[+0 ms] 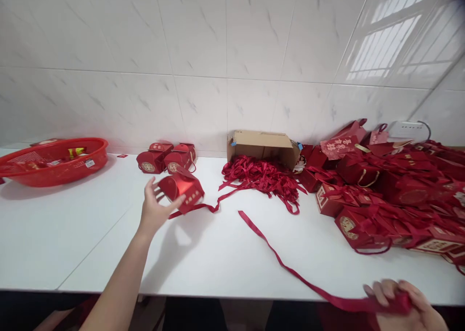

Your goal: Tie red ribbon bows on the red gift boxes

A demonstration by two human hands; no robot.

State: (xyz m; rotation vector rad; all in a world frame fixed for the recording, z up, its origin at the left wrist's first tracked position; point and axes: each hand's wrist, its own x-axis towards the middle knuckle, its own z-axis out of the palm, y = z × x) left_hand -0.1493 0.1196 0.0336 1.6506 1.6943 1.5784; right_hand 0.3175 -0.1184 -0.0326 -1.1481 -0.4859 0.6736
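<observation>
My left hand [160, 205] holds a small red gift box [183, 190] with gold lettering, tilted above the white table. Behind the box, part of a red ribbon trails toward the ribbon pile. At the lower right, past the table's front edge, my right hand [399, 302] is closed on a dark red ribbon [286, 268]. That ribbon's free end stretches up and left across the tabletop. Two more red gift boxes [154, 159] stand against the wall, just beyond my left hand.
A cardboard box [263, 139] lies on its side, with a heap of red ribbons [261, 176] spilling from it. Many ribbon-tied red boxes [399, 185] are piled on the right, near a white power strip [409, 130]. A red plastic basket [69, 173] stands at the left.
</observation>
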